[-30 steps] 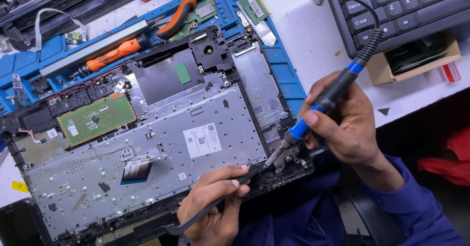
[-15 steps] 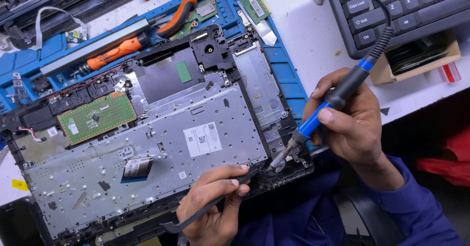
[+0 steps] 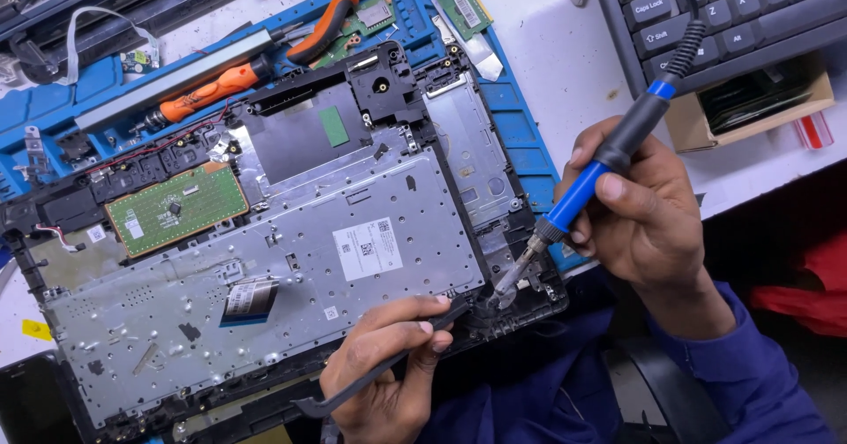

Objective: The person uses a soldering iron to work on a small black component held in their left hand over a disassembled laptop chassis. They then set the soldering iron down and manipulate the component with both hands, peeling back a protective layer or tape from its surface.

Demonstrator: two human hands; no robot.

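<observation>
Soldering iron (image 3: 609,163) sits in your right hand (image 3: 648,210) like a pen, fingers closed on the blue grip, so its tip comes down steeply onto the near right corner of the opened laptop base (image 3: 265,259) lying on the blue mat (image 3: 520,135). Your left hand (image 3: 388,373) pinches a black pry tool (image 3: 379,372), its end laid beside the tip as if to steady that spot.

My right grip (image 3: 648,210) is bare, with a deep blue long sleeve (image 3: 750,382) running off to the lower right of the frame. My left grip (image 3: 388,378), bottom centre, is bare too, over more blue cloth (image 3: 520,400).
</observation>
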